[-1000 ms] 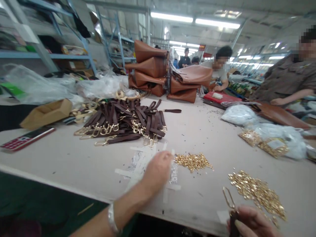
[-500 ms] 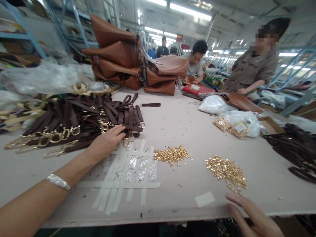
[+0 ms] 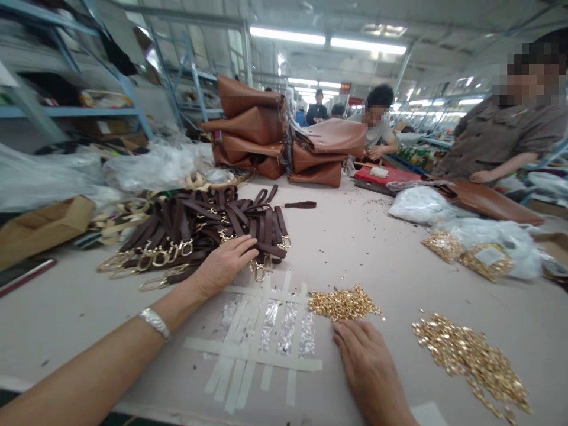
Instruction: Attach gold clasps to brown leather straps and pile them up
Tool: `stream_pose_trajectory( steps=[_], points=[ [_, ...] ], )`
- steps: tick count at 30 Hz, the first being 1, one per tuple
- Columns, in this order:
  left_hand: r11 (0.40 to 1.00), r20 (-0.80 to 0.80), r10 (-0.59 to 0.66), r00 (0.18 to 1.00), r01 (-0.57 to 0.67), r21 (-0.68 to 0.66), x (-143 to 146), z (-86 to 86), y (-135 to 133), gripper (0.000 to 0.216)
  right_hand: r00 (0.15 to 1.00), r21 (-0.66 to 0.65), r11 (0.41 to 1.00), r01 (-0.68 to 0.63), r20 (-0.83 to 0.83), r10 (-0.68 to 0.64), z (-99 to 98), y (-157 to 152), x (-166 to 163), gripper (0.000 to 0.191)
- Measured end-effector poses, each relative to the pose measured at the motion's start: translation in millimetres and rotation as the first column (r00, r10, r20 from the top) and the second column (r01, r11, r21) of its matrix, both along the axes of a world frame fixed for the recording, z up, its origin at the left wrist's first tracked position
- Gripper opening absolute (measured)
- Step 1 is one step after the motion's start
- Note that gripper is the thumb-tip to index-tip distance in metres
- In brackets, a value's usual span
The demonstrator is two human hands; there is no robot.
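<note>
My left hand (image 3: 224,264), a silver bracelet on its wrist, lies on the near edge of a heap of dark brown leather straps (image 3: 199,228) with gold clasps; its fingers are stretched out over one strap. My right hand (image 3: 366,364) rests flat on the table with fingers together, its tips just short of a small pile of gold rivets (image 3: 341,303). A larger pile of gold rivets (image 3: 473,355) lies to the right. Between my hands, strips of tape (image 3: 261,340) are stuck to the table in a grid.
Tan leather bags (image 3: 284,133) are stacked at the far side of the table (image 3: 355,242). Plastic bags of gold parts (image 3: 481,251) lie at the right, a cardboard box (image 3: 42,225) at the left. Other people work at the far right; shelving stands on the left.
My right hand has come up from the table's edge to the small rivet pile. A second ago it held a strap with a clasp, and my left hand moved from the tape to the straps.
</note>
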State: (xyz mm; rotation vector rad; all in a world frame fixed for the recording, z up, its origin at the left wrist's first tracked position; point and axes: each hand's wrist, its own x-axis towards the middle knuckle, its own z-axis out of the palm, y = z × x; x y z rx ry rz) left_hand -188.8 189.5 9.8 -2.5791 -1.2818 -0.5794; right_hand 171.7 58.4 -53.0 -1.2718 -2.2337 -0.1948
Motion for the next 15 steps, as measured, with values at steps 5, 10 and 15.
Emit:
stream_pose_trajectory(
  steps=[5,10,15],
  points=[
    [0.999,0.154,0.004,0.988,-0.012,0.052,15,29.9,-5,0.024,1.0,-0.089,0.996,-0.013,-0.028,0.011,3.7,9,-1,0.017],
    [0.992,0.386,0.091,0.918,-0.117,0.045,40,62.5,-33,0.029,0.997,-0.145,0.989,-0.015,-0.072,0.005,12.8,11,-9,0.018],
    [0.995,0.606,0.1,0.789,-0.072,-0.071,60,84.3,-59,0.024,0.996,-0.176,0.982,-0.065,-0.069,0.054,17.4,13,-19,0.015]
  ],
)
